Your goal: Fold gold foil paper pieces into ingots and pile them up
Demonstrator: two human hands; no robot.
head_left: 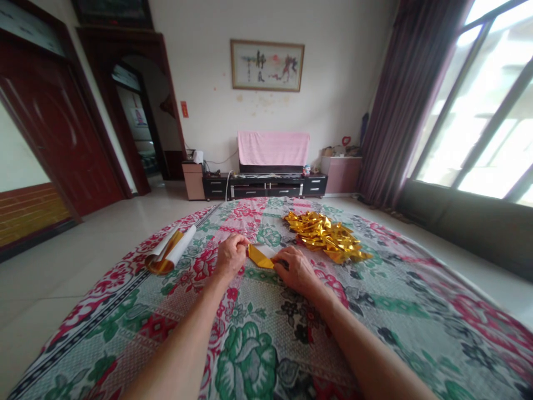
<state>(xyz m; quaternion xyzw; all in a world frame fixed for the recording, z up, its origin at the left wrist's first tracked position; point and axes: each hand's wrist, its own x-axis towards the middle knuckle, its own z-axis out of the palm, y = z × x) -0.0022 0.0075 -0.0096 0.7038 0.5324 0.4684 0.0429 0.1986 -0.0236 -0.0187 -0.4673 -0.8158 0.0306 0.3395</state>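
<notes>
Between my hands, a sheet of gold foil paper [261,258] lies low over the tablecloth, partly folded so that gold and its white back both show. My left hand [232,255] pinches its left corner between thumb and fingers. At the other end, my right hand [295,269] has its thumb and fingers closed on the right corner. Beyond my right hand is a heap of folded gold foil pieces [327,236]. Off to the left of my left hand rests a loosely curled roll of gold foil paper [172,250], white on the outside.
A floral cloth [245,355] covers the round table. Past its far edge stand a low black TV cabinet [266,186] and a pink cloth [273,148] draped over a screen-shaped object. A window [478,111] with a purple curtain [400,100] is on the right, a red door [62,122] on the left.
</notes>
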